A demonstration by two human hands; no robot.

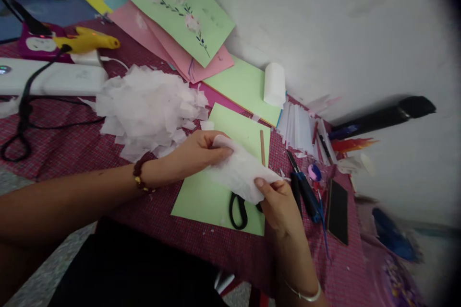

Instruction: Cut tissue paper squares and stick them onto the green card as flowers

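A thin white sheet of tissue paper (241, 168) is stretched between my two hands. My left hand (203, 151) pinches its upper left end, thumb on top. At the lower right corner, my right hand (277, 199) grips the paper between thumb and fingers. Under the tissue lies a light green sheet of card (201, 196) on the red checked tablecloth. Black-handled scissors (238, 211) rest on that card, their blades hidden by the paper and my right hand. Close to my left hand sits a large heap of cut white tissue pieces (147, 105).
A tissue roll (274, 84) stands near the wall beside white sticks (297, 127). Right of my hands lie a blue-and-black cutter (306, 196) and a dark phone (337, 212). A yellow glue gun (88, 41) and a white power strip (54, 76) are at left. Flower-decorated green card (176, 5) leans behind.
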